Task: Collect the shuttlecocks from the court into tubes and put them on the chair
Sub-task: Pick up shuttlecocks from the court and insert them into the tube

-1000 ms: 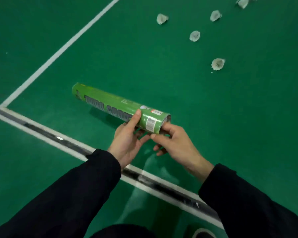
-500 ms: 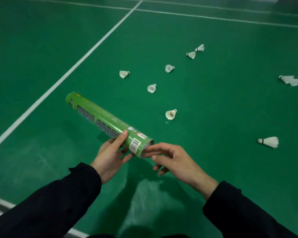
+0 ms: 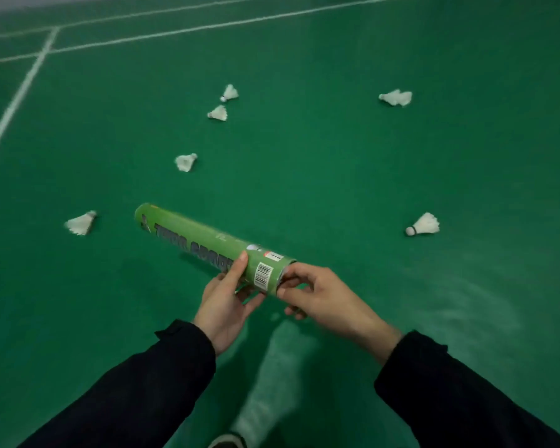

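Observation:
A green shuttlecock tube [image 3: 201, 239] lies level in front of me, its far end pointing up-left. My left hand [image 3: 225, 302] grips it near the barcode end, thumb on top. My right hand [image 3: 317, 299] pinches the rim of that near end with thumb and fingers. Several white shuttlecocks lie on the green court: one at the left [image 3: 81, 223], one ahead [image 3: 186, 162], two further off [image 3: 218, 113] [image 3: 230, 93], a pair touching at the far right [image 3: 396, 98], and one at the right [image 3: 424, 224].
White court lines [image 3: 17, 98] run along the left and across the far side. My trouser leg and shoe [image 3: 269, 392] show below the hands. No chair is in view.
The view has swung to the right and forward, so the shuttlecocks have shifted left and nearer. Both hands keep the same hold on the tube.

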